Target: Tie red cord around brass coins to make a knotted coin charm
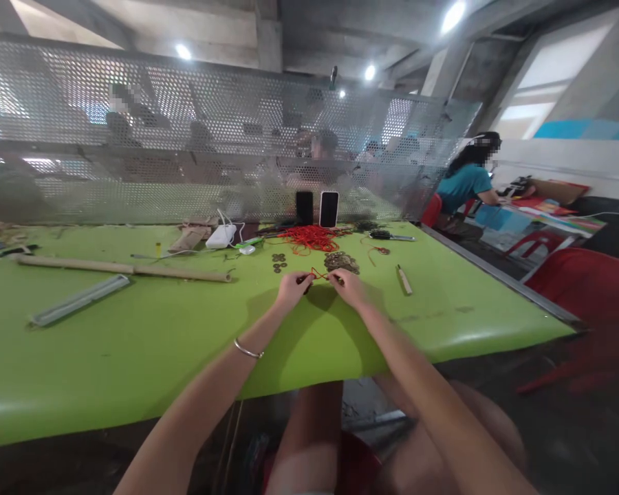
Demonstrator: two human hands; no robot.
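Observation:
A thin red cord (318, 275) stretches in a crossed loop between my two hands, just above the green table. My left hand (294, 287) is closed on one side of it, and something small and dark shows below its fingertips. With fingers pinched, my right hand (347, 284) grips the other side. Right behind that hand lies a pile of dark round coins (342, 262). A smaller group of coins (278, 261) sits beyond my left hand. Farther back is a tangled heap of red cords (312, 238).
Two phones (329, 209) stand against the perforated metal screen (227, 137). A white charger (221, 236), a knife-like tool (404, 280), scissors (392, 236), a long tube (124, 267) and a clear plastic strip (80, 300) lie about the green table (186, 357). Another person (464, 180) sits at right.

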